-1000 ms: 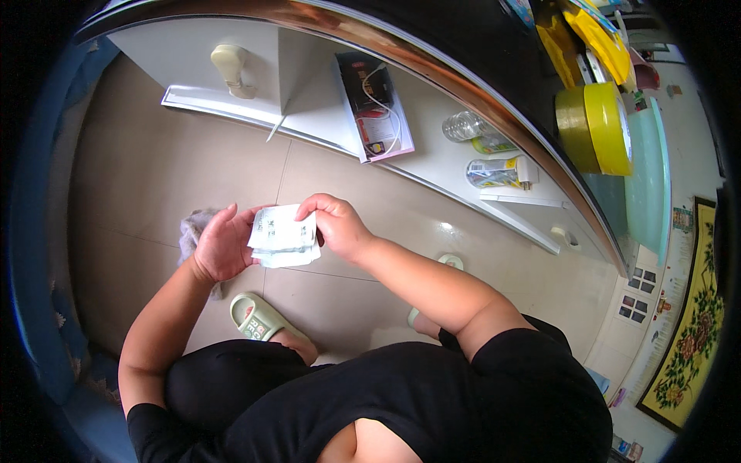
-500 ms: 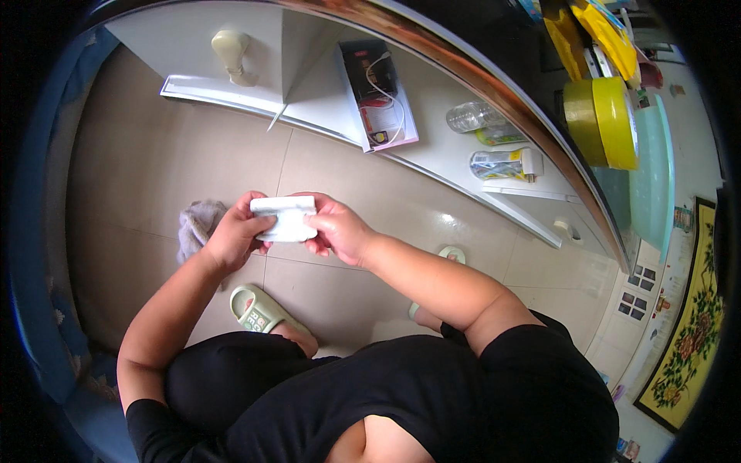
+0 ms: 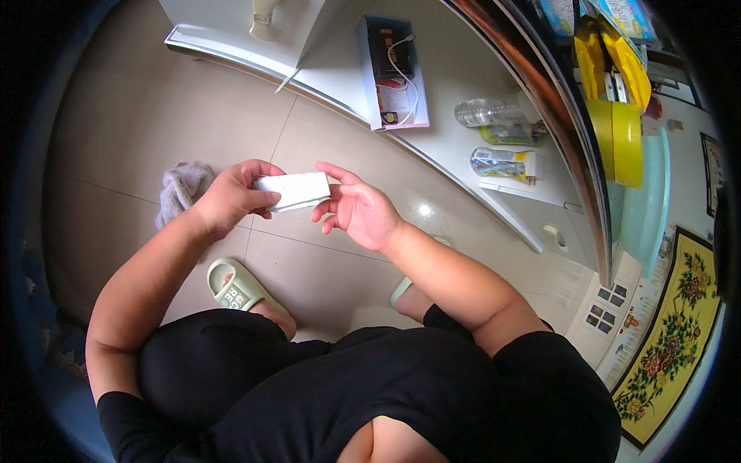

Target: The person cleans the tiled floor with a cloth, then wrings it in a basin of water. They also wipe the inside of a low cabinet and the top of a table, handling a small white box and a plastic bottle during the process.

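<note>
Between the thumb and fingers of my left hand (image 3: 238, 198) is a small white folded packet (image 3: 297, 187), flat and oblong; I cannot tell whether it is paper, cloth or plastic. My right hand (image 3: 357, 207) is open at the packet's right end, palm turned up and fingers spread. Its fingertips come close to that end, and whether one touches is unclear. Both hands are in the air above the tiled floor (image 3: 255, 139), in front of my knees.
A grey cloth (image 3: 184, 189) lies on the floor by my left hand. Ahead, a white shelf holds an open box (image 3: 397, 77) with a white cable, a clear plastic bottle (image 3: 486, 112) and a jar (image 3: 502, 164). Yellow tape rolls (image 3: 625, 143) stand on the dark tabletop at right.
My right hand has let go of the white packet and spread its fingers. The packet, now folded narrower, stays in my left hand. The view has shifted slightly.
</note>
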A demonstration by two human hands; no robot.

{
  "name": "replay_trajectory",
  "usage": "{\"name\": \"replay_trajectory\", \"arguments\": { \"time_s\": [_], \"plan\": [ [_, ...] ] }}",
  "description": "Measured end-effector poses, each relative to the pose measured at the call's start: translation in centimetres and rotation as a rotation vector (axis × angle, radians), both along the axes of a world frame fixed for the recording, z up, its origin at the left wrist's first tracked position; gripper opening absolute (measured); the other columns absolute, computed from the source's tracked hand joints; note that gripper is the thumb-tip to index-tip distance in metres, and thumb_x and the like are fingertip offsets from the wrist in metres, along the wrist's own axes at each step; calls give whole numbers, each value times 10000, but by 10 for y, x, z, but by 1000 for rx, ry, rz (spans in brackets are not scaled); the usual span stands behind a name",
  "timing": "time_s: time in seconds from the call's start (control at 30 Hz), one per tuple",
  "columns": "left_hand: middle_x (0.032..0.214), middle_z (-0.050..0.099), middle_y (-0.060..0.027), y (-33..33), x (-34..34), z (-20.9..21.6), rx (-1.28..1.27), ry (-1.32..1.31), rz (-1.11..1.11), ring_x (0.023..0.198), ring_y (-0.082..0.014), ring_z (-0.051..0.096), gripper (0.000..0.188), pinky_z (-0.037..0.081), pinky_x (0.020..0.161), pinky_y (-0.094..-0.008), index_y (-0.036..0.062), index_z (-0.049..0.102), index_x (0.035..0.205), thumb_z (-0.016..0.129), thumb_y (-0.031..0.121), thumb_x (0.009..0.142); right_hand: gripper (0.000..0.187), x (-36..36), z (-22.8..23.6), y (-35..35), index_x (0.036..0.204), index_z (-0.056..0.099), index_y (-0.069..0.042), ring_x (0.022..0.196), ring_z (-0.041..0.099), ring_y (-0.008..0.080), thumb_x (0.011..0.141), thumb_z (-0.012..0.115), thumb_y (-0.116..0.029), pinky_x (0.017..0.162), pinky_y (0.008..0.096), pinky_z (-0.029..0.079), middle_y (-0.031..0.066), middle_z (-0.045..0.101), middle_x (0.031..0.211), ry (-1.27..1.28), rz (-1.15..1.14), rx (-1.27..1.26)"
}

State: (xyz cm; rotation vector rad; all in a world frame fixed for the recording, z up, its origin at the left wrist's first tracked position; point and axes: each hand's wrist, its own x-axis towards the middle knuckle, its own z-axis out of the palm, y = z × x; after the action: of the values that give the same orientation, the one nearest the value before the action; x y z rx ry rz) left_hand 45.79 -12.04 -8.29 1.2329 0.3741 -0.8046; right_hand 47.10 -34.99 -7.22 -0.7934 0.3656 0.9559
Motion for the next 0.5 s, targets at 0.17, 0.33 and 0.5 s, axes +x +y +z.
{"name": "replay_trajectory", "arguments": {
  "time_s": [0.17,0.33,0.5],
  "plan": [
    [980,574,-93,-6,-3,-3,96,-133,-193,827,-143,574,409,514,696,-262,-17,476,1159,632,-35,781,299,-6,-16,-3,1075,492,-25,699,575,123,847,627,-165,562,231,456,62,588,919,-156,193,-387],
    [1165,539,-135,-1,-6,5,153,-223,-93,939,-152,559,538,489,796,-292,6,391,1291,644,154,840,256,42,-13,-48,1050,515,-48,639,553,91,843,624,-151,528,206,419,31,599,816,-476,-7,-647],
    [1079,575,-98,7,-13,-20,189,-175,-113,925,-154,558,460,478,767,-287,14,476,1209,608,289,865,222,130,-30,-113,1000,566,-26,638,557,105,816,637,-128,550,226,430,62,640,837,-693,-211,-1066]
  ]
}}
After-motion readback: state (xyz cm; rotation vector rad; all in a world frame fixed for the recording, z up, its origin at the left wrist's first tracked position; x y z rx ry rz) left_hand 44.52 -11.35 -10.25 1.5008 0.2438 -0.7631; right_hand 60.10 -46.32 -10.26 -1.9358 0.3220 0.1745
